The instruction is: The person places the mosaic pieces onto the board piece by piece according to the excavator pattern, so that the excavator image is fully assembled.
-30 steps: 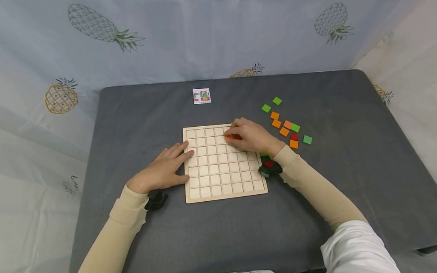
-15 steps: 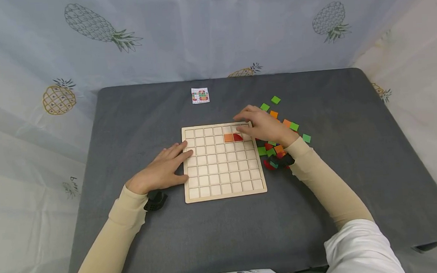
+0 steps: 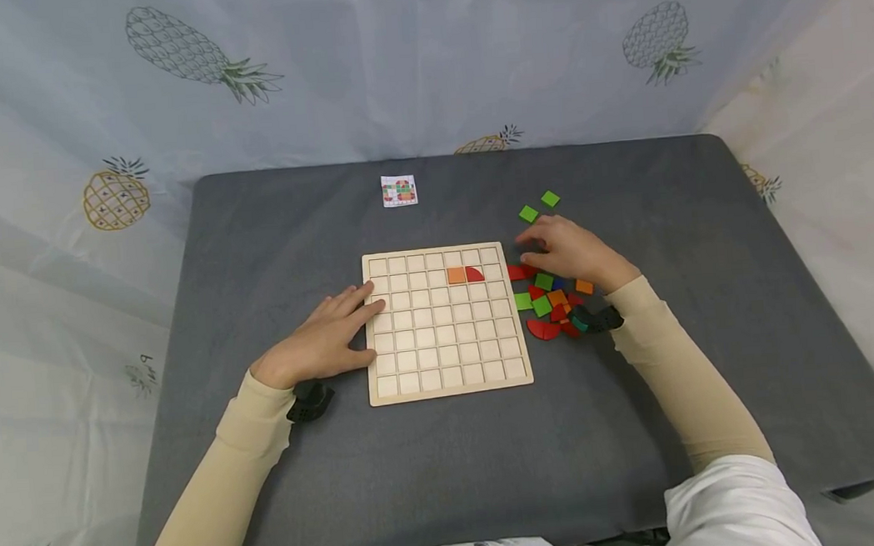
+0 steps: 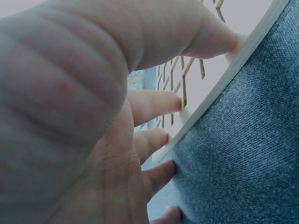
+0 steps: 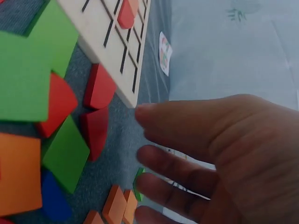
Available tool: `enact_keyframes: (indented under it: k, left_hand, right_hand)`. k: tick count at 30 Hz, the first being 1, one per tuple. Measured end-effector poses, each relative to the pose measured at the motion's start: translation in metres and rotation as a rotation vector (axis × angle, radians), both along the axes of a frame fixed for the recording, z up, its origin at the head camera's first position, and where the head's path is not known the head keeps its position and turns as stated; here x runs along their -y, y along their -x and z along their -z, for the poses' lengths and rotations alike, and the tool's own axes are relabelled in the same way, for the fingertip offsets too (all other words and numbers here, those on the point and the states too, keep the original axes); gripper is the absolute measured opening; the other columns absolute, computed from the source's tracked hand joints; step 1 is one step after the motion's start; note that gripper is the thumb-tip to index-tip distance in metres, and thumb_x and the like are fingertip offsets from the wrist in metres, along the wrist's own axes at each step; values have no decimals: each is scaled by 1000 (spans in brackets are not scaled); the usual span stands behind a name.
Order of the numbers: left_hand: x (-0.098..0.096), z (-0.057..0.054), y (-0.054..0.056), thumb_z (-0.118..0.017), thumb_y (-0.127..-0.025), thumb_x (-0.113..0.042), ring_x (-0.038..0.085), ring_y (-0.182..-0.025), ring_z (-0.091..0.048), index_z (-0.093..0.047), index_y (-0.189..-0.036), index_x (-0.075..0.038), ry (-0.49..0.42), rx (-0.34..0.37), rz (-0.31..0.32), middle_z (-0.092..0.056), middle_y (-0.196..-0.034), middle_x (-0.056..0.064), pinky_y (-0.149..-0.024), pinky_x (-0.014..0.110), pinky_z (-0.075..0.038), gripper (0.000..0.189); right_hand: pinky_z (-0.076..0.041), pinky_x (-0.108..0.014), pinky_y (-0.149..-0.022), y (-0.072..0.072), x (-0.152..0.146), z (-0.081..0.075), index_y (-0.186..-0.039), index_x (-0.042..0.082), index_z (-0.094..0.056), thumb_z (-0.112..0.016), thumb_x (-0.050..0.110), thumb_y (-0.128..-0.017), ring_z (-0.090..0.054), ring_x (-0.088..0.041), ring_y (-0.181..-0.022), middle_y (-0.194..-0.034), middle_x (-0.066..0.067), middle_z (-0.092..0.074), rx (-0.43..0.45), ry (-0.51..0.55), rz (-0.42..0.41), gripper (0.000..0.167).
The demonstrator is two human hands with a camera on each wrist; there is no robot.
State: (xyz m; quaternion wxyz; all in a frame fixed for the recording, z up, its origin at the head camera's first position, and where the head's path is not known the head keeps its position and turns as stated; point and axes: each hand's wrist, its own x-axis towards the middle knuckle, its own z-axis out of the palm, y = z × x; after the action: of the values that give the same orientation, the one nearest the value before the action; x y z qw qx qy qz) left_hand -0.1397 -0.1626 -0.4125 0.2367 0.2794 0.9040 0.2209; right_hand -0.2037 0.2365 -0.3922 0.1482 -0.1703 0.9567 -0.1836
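At the left, the left hand [image 3: 319, 344] rests with its fingers straight and spread on the near-side-to-far edge of the wooden grid board [image 3: 417, 341], gripping nothing; its place matches the earlier views. Beyond the board on the dark surface [image 3: 290, 211] lies a small printed card [image 3: 399, 191].

In the board's second row from the far side, an orange square [image 3: 455, 275] and a red rounded piece [image 3: 475, 274] sit in neighbouring cells, the red one just right of the orange. A second ago the right hand [image 3: 574, 248] was over these cells; now it is off the board, past its right edge. Its thumb and fingers stand apart, loosely bent, and no piece shows between them. That suggests the placing at those two cells is finished for the moment.

Right of the board, green tiles [image 3: 542, 306], red pieces [image 3: 543, 329], orange tiles [image 3: 584, 286] and a blue piece [image 3: 558, 284] lie mixed together, with a pair of light-green tiles [image 3: 528, 214] farther off.
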Motion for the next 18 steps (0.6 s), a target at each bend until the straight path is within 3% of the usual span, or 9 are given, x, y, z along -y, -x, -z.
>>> enact_keyframes:
  k: [4,7,15,18]
  left_hand:
    - [1,-1,1,-68,-95,-22,42,-158,-9,-34,-159,-8,2,0,3,-11,-171,16,-125,65,-8,74]
    - [1,-1,0,-68,-95,-22,42,-158,-9,-34,-159,-8,-1,-3,1,-12,-171,16,-125,65,-8,74]
    - [1,1,-2,-66,-96,-22,42,-158,-8,-33,-159,-9,-7,1,10,-10,-171,16,-125,64,-8,73]
    - [0,1,-1,-66,-96,-22,41,-158,-8,-33,-160,-10,-8,-1,5,-10,-172,15,-126,64,-7,73]
  right_hand:
    - [-51,-54,-99,-2,-3,4,-129,5,-67,-70,24,-97,-58,-35,-120,-132,-17,-64,59,-70,-10,38]
    - [-53,-50,-93,-4,-3,6,-126,6,-68,-72,25,-95,-62,-30,-109,-125,-15,-66,77,-86,-10,37]
    - [-54,-44,-86,-6,-1,6,-126,2,-63,-70,18,-96,-59,-25,-95,-116,-15,-66,152,-74,0,35]
    - [-53,-42,-82,-6,-2,6,-125,2,-64,-68,17,-97,-59,-25,-91,-113,-15,-66,142,-59,7,32]
